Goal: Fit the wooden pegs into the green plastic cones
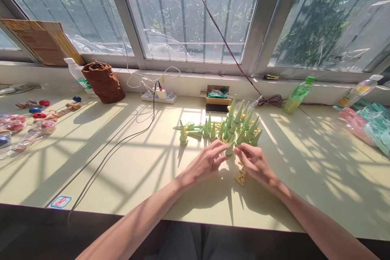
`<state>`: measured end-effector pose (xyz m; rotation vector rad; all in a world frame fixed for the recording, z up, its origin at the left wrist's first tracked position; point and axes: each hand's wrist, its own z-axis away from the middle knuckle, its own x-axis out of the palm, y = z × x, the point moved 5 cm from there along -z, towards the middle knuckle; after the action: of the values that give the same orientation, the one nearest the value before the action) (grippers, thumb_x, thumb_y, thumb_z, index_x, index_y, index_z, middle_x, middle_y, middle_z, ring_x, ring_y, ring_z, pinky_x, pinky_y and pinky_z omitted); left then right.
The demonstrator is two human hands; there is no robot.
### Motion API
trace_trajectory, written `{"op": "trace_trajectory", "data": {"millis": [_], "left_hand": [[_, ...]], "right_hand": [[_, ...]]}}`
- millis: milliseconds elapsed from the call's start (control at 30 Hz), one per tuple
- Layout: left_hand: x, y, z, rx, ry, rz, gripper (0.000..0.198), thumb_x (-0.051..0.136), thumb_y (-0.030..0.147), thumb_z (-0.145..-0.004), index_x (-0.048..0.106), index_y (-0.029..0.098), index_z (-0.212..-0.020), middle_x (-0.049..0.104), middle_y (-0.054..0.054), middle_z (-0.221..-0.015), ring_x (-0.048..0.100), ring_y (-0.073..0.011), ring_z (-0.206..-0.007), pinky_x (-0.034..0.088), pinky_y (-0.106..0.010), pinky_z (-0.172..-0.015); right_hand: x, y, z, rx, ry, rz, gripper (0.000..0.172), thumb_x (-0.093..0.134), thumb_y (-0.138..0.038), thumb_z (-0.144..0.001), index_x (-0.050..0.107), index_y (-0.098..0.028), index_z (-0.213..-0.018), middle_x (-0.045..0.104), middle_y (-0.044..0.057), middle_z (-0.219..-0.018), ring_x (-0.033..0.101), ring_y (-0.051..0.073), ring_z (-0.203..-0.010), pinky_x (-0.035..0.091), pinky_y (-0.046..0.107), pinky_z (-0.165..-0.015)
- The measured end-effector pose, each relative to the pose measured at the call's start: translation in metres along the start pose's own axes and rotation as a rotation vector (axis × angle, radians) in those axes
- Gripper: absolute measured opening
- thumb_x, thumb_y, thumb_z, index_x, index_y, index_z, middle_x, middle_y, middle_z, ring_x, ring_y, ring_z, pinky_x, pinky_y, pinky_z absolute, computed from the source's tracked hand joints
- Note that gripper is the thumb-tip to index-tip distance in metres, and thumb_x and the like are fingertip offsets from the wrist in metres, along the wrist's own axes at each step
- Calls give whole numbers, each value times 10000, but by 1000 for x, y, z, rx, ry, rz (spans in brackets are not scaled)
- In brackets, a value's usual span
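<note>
A pale green cone-shaped piece [230, 149] stands upright between my two hands, its base near the table. The thumb and fingers of my left hand [210, 157] close round its left side. My right hand [253, 161] is in a pinch at the cone's right side; whatever its fingertips hold is hidden. Small yellow plastic parts [241, 176] lie on the table just below my right hand. Behind my hands, several similar green cones [239, 118] stand in a dense group. One separate cone [183, 134] with a yellow bit stands to the left.
A small open carton [218, 96] sits behind the cones. A green bottle [298, 95] and coiled wires [272, 100] are back right. Dark cables [124, 136] run from a power strip [148, 96] to the front edge. Wooden kendama toys [56, 114] and a brown pouch [104, 83] are left.
</note>
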<state>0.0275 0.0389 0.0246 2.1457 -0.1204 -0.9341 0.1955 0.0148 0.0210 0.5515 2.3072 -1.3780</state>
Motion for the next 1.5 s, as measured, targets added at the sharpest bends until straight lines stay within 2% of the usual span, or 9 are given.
{"op": "trace_trajectory", "data": {"millis": [200, 300, 400, 533, 700, 900, 1067, 1233, 1500], "left_hand": [[-1, 0, -3, -25, 60, -66, 345, 486, 211, -961, 570, 307, -1282, 576, -113, -1205, 607, -186, -790, 538, -390, -760], [-5, -4, -4, -97, 145, -47, 285, 550, 286, -938, 548, 246, -1220, 592, -87, -1112, 568, -140, -671, 520, -331, -662], [-9, -11, -4, -267, 188, 108, 262, 555, 424, -934, 541, 200, -1067, 600, -40, -955, 531, -103, -579, 457, -251, -528], [-3, -16, -4, -484, 31, 371, 542, 416, 644, -931, 571, 146, -783, 597, -22, -741, 478, -70, -437, 357, -214, -409], [9, -16, -2, -659, -163, 633, 700, 423, 779, -838, 616, 114, -739, 627, -60, -666, 404, -51, -360, 249, -205, -341], [12, -13, -1, -623, -192, 800, 644, 536, 724, -826, 663, 94, -796, 631, -65, -677, 383, -45, -392, 223, -207, -365], [9, -9, 0, -610, -222, 862, 590, 595, 687, -813, 668, 103, -767, 517, 3, -557, 361, -53, -437, 216, -208, -416], [7, -10, 1, -584, -219, 769, 553, 623, 671, -801, 653, 119, -779, 413, 53, -528, 357, -57, -441, 257, -214, -452], [2, -11, -2, -480, -76, 561, 421, 686, 548, -814, 586, 150, -907, 559, 12, -745, 472, -66, -497, 339, -187, -421]], "right_hand": [[2, 3, 0, 21, 40, -28, 325, 494, -397, -978, 515, -191, -727, 414, -42, -560, 347, 100, -481, 291, 243, -448], [2, 5, 1, 22, 88, -66, 281, 503, -397, -978, 544, -190, -793, 431, -41, -576, 372, 102, -479, 310, 241, -445], [1, 4, 1, 11, 117, -84, 267, 498, -398, -982, 548, -191, -821, 450, -32, -587, 398, 108, -480, 334, 244, -446], [-1, 2, 0, -25, 125, -27, 279, 489, -403, -984, 552, -195, -810, 465, -20, -586, 389, 115, -481, 339, 260, -447], [2, 4, 0, -55, 65, 20, 266, 468, -385, -996, 568, -201, -832, 511, 11, -620, 417, 138, -508, 355, 297, -474], [3, 4, 3, -52, 34, -9, 281, 449, -368, -1003, 533, -218, -781, 480, 2, -619, 408, 141, -512, 351, 300, -483], [2, 1, 3, -65, 19, 15, 259, 455, -336, -995, 530, -213, -780, 496, -3, -628, 386, 130, -518, 339, 284, -495], [1, -3, 2, -66, 21, 9, 267, 479, -325, -972, 527, -204, -738, 478, -10, -607, 363, 122, -504, 319, 271, -486], [3, -3, 2, -75, 9, 6, 290, 483, -337, -976, 522, -185, -732, 456, -20, -602, 344, 107, -510, 291, 254, -485]]}}
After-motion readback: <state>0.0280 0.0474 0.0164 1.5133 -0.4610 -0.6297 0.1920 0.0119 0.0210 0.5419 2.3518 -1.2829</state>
